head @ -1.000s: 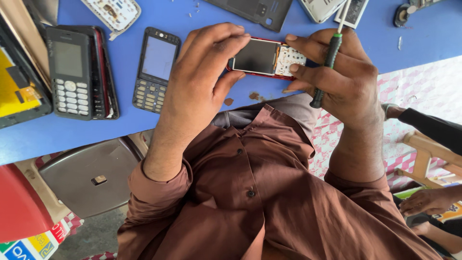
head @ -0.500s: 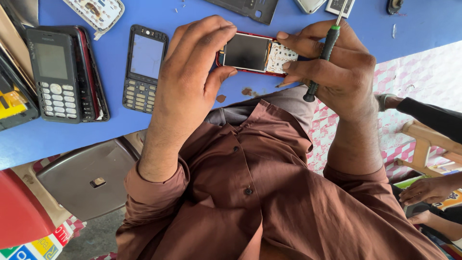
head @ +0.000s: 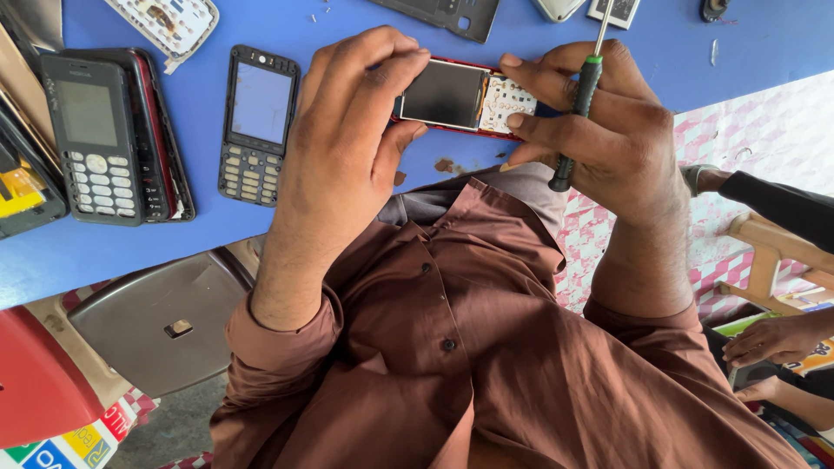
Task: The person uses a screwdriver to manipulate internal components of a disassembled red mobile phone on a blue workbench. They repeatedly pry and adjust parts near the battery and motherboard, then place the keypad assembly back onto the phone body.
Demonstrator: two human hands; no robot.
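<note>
- Two hands share the red phone [head: 460, 97] over the blue surface [head: 347, 26]; our left hand [head: 347, 148] fingers pinch its screen end firmly.
- Our right hand [head: 599, 130] fingers steady the keypad end, curled around a green-collared screwdriver [head: 578, 113]; we should keep that tip clear.

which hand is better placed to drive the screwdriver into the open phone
Right. The right hand already grips the screwdriver beside the exposed keypad board of the red phone. The left hand pinches the phone's other end, so it looks better suited to steadying it.
</note>
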